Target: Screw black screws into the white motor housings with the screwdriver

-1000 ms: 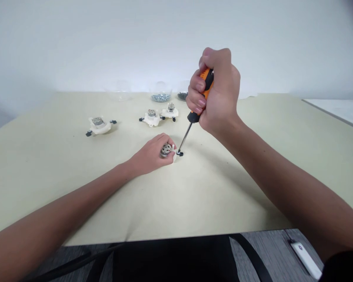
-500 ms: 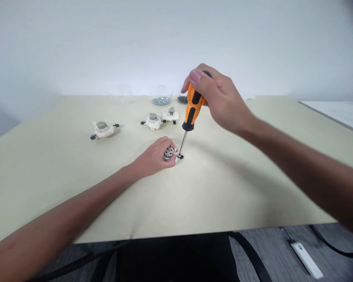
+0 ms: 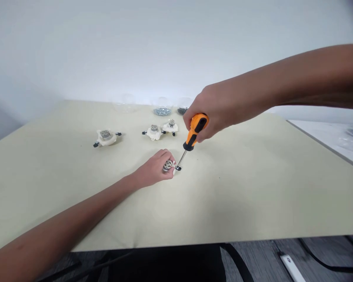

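Item: white motor mount (image 3: 168, 166), pinched by the left hand (image 3: 154, 168) just above the tabletop. Right hand (image 3: 207, 121) closed round an orange-and-black screwdriver (image 3: 195, 129), tip at the mount's black foot (image 3: 178, 168) — work in progress. Beyond the mount: three similar mounts (image 3: 153, 132), in neither hand — and a glass bowl of silver screws (image 3: 162, 111), still partly filled.

Left hand (image 3: 153, 169) curled and low, right hand (image 3: 213, 113) raised higher, apparently clenched

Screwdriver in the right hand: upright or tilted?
Tilted: the orange screwdriver slants, handle up-right, steel shaft running down-left to the small black part.
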A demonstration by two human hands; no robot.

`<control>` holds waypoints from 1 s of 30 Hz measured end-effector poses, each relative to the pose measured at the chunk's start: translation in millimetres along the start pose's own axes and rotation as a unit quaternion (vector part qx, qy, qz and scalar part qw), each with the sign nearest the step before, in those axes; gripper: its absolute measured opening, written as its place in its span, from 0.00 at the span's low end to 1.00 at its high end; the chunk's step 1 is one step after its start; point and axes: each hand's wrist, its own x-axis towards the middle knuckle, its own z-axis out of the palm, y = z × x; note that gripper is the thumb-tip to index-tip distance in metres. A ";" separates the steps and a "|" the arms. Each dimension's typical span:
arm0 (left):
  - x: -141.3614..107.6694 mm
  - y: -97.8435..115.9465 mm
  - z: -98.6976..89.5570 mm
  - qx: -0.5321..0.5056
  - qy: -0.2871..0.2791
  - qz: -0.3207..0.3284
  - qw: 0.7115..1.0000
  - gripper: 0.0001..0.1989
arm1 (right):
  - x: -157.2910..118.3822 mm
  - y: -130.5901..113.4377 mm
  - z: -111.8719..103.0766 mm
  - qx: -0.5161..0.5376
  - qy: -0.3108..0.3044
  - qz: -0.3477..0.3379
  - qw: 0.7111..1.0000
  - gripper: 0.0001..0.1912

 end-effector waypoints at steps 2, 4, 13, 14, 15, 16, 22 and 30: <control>-0.3 1.1 -0.7 -0.010 -0.004 -0.001 1.000 0.06 | 2.5 -6.7 -2.0 -0.054 -0.056 -0.017 0.997 0.08; -0.4 1.6 -0.9 -0.017 -0.006 0.000 1.000 0.07 | 5.4 -10.4 -3.4 -0.077 -0.091 -0.023 0.993 0.09; 0.9 2.2 0.4 -0.019 -0.010 0.002 1.000 0.06 | 18.7 -5.3 -3.6 -0.079 -0.107 -0.044 0.990 0.16; 1.1 2.1 0.5 -0.019 -0.010 0.001 1.000 0.06 | 18.9 -2.4 -3.1 -0.072 -0.109 -0.039 0.991 0.16; 1.1 1.9 0.6 -0.019 -0.010 0.000 1.000 0.06 | 18.7 1.0 -2.3 -0.064 -0.108 -0.035 0.992 0.17; 1.1 1.7 0.8 -0.020 -0.010 0.000 1.000 0.06 | 18.3 4.6 -1.3 -0.054 -0.105 -0.031 0.993 0.17; 0.4 -0.5 2.2 -0.021 -0.003 -0.008 1.000 0.06 | 10.0 20.1 4.9 -0.028 -0.086 -0.026 0.996 0.17; 1.4 -2.6 2.5 -0.022 0.005 -0.022 0.999 0.06 | -13.1 40.3 17.7 -0.001 -0.051 -0.047 0.998 0.12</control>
